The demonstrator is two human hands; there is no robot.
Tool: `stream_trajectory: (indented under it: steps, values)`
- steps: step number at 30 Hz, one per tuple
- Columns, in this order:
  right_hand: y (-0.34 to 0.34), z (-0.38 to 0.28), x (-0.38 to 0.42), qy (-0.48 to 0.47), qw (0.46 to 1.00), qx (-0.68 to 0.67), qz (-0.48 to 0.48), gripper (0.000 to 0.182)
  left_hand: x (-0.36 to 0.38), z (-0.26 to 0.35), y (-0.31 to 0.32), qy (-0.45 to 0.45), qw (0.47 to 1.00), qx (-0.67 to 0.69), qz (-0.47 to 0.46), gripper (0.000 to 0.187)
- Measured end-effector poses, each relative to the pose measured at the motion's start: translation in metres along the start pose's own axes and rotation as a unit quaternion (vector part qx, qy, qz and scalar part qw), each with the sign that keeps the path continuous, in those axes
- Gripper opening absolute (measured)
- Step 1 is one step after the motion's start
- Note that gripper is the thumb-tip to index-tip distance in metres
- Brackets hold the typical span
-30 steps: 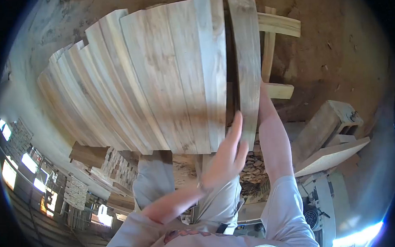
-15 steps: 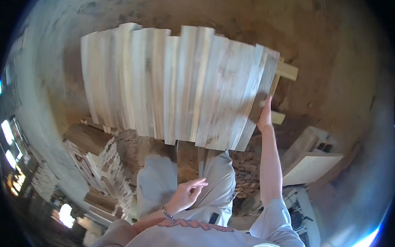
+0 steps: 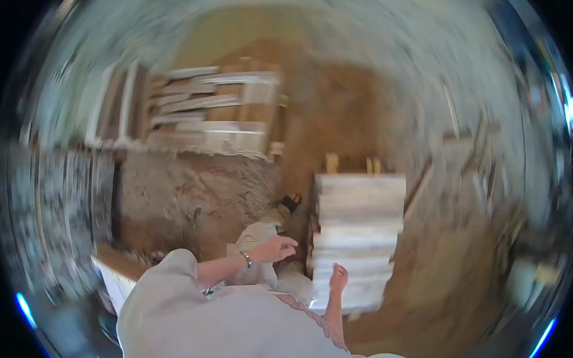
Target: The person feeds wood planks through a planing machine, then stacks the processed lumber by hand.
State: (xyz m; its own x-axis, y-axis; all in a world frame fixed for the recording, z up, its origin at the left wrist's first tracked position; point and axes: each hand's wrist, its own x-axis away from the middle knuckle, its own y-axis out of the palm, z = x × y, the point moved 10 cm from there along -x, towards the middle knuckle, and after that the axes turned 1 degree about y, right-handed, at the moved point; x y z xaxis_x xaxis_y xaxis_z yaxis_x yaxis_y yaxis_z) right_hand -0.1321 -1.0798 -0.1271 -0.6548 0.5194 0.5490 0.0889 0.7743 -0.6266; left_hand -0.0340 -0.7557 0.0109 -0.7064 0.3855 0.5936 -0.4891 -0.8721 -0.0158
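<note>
My left hand [image 3: 277, 249], with a metal band at its wrist, hangs in front of my body over my trousers. Its fingers are loosely bent, and nothing shows in them. To its right, my right hand [image 3: 338, 277] overlaps the row of pale wooden boards [image 3: 358, 239] in this view. Its thumb stands apart from the loosely curled fingers, with nothing visible between them. The boards lie side by side, with a couple of wooden ends sticking out from under the far side. Motion blurs both hands and the wood.
A stack of wooden pieces [image 3: 227, 108] stands at the upper left. Beside it on the far left are piled planks [image 3: 63, 187]. Loose sticks [image 3: 478, 147] lie on the floor at the right. A shoe [image 3: 291, 202] is on the brown ground [image 3: 335, 120] ahead.
My view has swung left, so the boards now appear at the lower right. My right hand has come away from the boards' edge and back toward my body.
</note>
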Motion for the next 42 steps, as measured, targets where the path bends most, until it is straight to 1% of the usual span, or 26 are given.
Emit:
stream_trajectory:
  steps: [2,3,5,7,8,9,11,13,14,15,17,18,20,21,23,24,26,27,29,31,32,35,37,39,40,42]
  values:
    - [0.068,-0.137,-0.021,-0.12,0.98,0.063,-0.147,0.042,0.037,0.011,-0.089,-0.019,0.983,0.017,0.179,0.031]
    - [0.102,-0.197,-0.024,-0.165,0.957,0.115,-0.206,0.039,0.052,-0.002,-0.114,-0.016,0.973,0.047,0.224,0.031]
    - [0.162,-0.288,-0.042,-0.228,0.931,0.032,-0.285,0.035,0.073,-0.044,-0.16,0.01,0.925,0.147,0.349,0.03]
    - [0.201,-0.393,-0.005,-0.242,0.901,0.022,-0.359,0.033,0.121,-0.054,-0.201,0.021,0.887,0.156,0.434,0.032]
    - [0.216,-0.419,0.001,-0.255,0.894,0.041,-0.366,0.033,0.136,-0.052,-0.209,0.024,0.876,0.175,0.448,0.032]
    - [0.235,-0.44,0.005,-0.227,0.894,-0.007,-0.385,0.032,0.159,-0.054,-0.227,0.002,0.849,0.166,0.501,0.031]
    - [0.278,-0.458,0.022,-0.202,0.885,-0.053,-0.416,0.031,0.195,-0.066,-0.255,-0.026,0.81,0.156,0.564,0.03]
    - [0.316,-0.43,0.018,-0.159,0.859,0.054,-0.483,0.031,0.219,-0.077,-0.266,-0.015,0.759,0.224,0.611,0.028]
    - [0.323,-0.422,0.025,-0.184,0.857,0.145,-0.459,0.035,0.227,-0.083,-0.274,-0.018,0.752,0.232,0.617,0.028]
    - [0.329,-0.411,0.024,-0.188,0.853,0.157,-0.461,0.035,0.236,-0.081,-0.284,-0.022,0.75,0.184,0.635,0.027]
    - [0.348,-0.408,0.031,-0.345,0.777,0.252,-0.463,0.041,0.25,-0.082,-0.301,-0.028,0.74,0.147,0.656,0.026]
    - [0.356,-0.417,0.045,-0.351,0.769,0.26,-0.466,0.041,0.254,-0.084,-0.308,-0.034,0.747,0.137,0.65,0.026]
    - [0.361,-0.411,0.031,-0.126,0.828,0.305,-0.453,0.049,0.259,-0.093,-0.323,-0.051,0.747,0.12,0.652,0.027]
    - [0.376,-0.427,0.014,-0.135,0.822,0.318,-0.453,0.049,0.265,-0.096,-0.332,-0.054,0.735,0.11,0.667,0.026]
    - [0.408,-0.433,-0.002,-0.048,0.831,0.279,-0.479,0.05,0.281,-0.104,-0.351,-0.079,0.716,0.117,0.684,0.026]
    - [0.415,-0.464,0.015,-0.053,0.853,0.23,-0.466,0.05,0.285,-0.106,-0.358,-0.081,0.713,0.127,0.685,0.026]
    - [0.469,-0.516,0.032,-0.075,0.844,0.176,-0.501,0.047,0.312,-0.111,-0.381,-0.063,0.653,0.159,0.738,0.026]
    - [0.497,-0.542,0.045,-0.063,0.832,0.148,-0.53,0.046,0.319,-0.114,-0.393,-0.066,0.645,0.17,0.742,0.026]
    - [0.557,-0.593,0.102,-0.051,0.822,0.101,-0.558,0.046,0.346,-0.123,-0.424,-0.07,0.607,0.157,0.776,0.027]
    - [0.597,-0.652,0.196,-0.071,0.826,0.076,-0.553,0.05,0.361,-0.147,-0.464,-0.069,0.598,0.161,0.782,0.028]
    - [0.621,-0.674,0.235,-0.089,0.827,0.071,-0.551,0.054,0.372,-0.148,-0.489,-0.076,0.598,0.109,0.791,0.029]
    - [0.709,-0.716,0.353,-0.143,0.772,0.056,-0.617,0.061,0.403,-0.167,-0.581,-0.099,0.614,0.006,0.783,0.03]
    - [0.767,-0.723,0.415,-0.148,0.758,0.051,-0.633,0.063,0.411,-0.2,-0.651,-0.119,0.636,0.004,0.762,0.034]
    - [0.836,-0.718,0.463,-0.094,0.747,0.037,-0.657,0.065,0.413,-0.232,-0.727,-0.108,0.658,-0.028,0.744,0.037]
    - [0.871,-0.708,0.478,-0.067,0.759,0.026,-0.647,0.066,0.415,-0.246,-0.764,-0.108,0.646,-0.06,0.753,0.04]
    - [0.934,-0.672,0.491,0.005,0.788,0.062,-0.613,0.072,0.406,-0.273,-0.827,-0.162,0.68,-0.094,0.709,0.049]
